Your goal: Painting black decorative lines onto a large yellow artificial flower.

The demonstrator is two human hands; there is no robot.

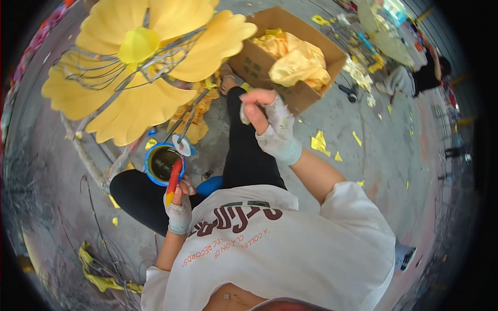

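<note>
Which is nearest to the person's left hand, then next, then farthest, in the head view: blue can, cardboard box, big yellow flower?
From the left hand:
1. Blue can, just above it on the floor.
2. Big yellow flower, farther up, on its wire frame.
3. Cardboard box, far upper right.

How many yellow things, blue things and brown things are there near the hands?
Yellow: 2, the big flower and the cloth in the box
Blue: 1, the round tub under the brush in the left hand
Brown: 1, the cardboard box
Total: 4
</note>
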